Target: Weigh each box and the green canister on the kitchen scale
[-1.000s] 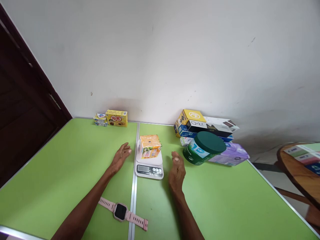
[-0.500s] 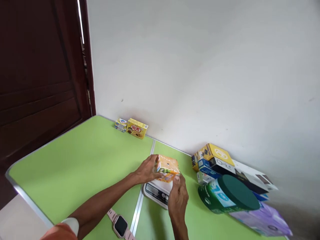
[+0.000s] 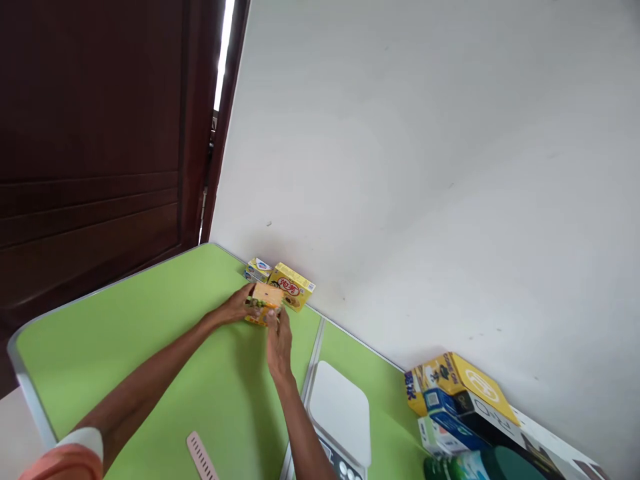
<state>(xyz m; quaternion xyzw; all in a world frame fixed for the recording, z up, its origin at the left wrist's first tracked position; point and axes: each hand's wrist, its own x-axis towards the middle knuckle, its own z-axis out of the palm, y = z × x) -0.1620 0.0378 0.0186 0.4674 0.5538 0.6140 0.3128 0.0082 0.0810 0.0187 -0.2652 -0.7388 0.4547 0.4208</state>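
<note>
An orange printed pack point(image 3: 267, 295) in shiny wrapping is held up between both hands over the far part of the green table. My left hand point(image 3: 235, 307) grips its left side, fingers partly hidden behind it. On its right side, my right hand point(image 3: 280, 341) presses with thumb and fingers. Just behind the pack stands a yellow box point(image 3: 297, 283) with red lettering, partly covered by it. Beside that box are small yellow-and-white boxes point(image 3: 257, 268) against the wall. A white kitchen scale point(image 3: 341, 407) with a bare platform lies to the right of my right forearm.
Several boxes, among them a yellow box point(image 3: 480, 383) and a blue box point(image 3: 453, 420), are stacked against the wall at right. A green tub point(image 3: 510, 463) stands in front of them. A pink watch strap point(image 3: 201, 456) lies near the front edge of the green table point(image 3: 165, 313).
Both hands have lifted the orange pack off the scale area and carried it left and away, up to the yellow box. The view has turned left.
</note>
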